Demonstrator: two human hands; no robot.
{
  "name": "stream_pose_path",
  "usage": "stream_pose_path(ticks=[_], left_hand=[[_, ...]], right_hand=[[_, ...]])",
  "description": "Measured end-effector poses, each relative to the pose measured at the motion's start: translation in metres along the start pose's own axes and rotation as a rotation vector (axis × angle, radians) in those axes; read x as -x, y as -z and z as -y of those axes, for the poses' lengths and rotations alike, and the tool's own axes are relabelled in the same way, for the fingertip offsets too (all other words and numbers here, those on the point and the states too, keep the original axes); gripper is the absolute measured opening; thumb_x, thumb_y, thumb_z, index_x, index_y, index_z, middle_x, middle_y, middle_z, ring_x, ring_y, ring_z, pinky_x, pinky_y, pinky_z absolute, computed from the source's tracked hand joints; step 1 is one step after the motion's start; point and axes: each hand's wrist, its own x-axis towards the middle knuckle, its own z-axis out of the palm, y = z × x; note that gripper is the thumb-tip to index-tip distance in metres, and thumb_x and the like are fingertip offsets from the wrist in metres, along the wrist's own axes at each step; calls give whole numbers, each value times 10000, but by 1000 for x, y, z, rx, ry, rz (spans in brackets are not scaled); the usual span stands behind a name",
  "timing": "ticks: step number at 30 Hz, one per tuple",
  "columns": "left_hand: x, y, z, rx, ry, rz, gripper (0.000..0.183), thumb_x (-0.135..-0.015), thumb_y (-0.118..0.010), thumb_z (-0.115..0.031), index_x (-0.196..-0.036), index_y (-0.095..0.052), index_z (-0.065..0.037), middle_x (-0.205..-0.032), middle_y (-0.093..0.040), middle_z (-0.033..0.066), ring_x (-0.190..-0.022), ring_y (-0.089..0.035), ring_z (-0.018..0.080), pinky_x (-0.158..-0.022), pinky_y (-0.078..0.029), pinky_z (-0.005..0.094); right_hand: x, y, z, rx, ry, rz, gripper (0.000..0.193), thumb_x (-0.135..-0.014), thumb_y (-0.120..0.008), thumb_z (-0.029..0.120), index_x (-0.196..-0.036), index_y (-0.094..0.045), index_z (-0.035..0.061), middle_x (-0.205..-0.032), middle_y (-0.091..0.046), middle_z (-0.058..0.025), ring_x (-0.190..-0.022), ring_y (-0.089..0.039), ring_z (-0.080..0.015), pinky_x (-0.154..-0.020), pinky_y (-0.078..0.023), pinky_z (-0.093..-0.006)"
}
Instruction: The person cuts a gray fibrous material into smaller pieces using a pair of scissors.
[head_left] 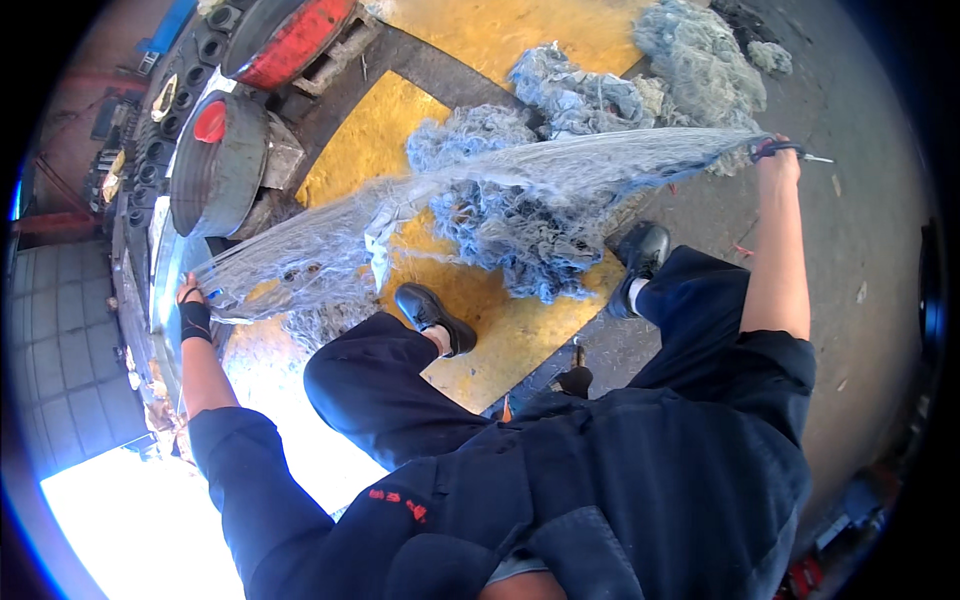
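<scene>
A fine whitish-blue fishing net is stretched between my two outspread arms. My left hand, with a black wrap at the wrist, is closed on its left end beside the drums. Far out to the right, my right hand grips the other end, bunched to a point. That same hand also holds a dark-handled tool with a thin pale tip, perhaps scissors. Below the stretched span lies a tangled heap of blue-grey netting, in front of my shoes. A whitish strip hangs from the net's middle.
More netting piles lie at the back right. Yellow sheets cover part of the grey floor. At the left stand a grey drum and a red drum. Strong light glares at lower left.
</scene>
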Motion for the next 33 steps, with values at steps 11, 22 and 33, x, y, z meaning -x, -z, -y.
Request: stream_pose_path(ticks=[11,22,33], left_hand=[[1,-113,86,-87,-77,231,326,-724,-722,-303,-867,-644,-20,-741,-605,85,-658,-556,202,-566,-438,346],[294,-366,-43,-952,-610,1047,441,-653,-652,-488,-743,-671,-56,-672,-618,158,-776,-623,339,-650,-460,411],[441,-464,-74,-319,-1110,1570,697,-565,-777,-372,-1161,-594,-61,-1330,-477,40,-1121,-450,286,-926,-403,373]], right_hand=[[69,-45,-23,136,28,267,140,-781,-634,-58,-863,-523,-30,-820,-525,-159,-586,-508,-251,-480,-449,-339],[183,-64,-29,326,7,661,97,-763,-669,55,-800,-584,83,-677,-579,-3,-590,-550,-123,-535,-451,-262],[203,-69,-22,430,199,788,91,-801,-666,123,-831,-581,113,-688,-539,38,-612,-518,-91,-555,-412,-233]])
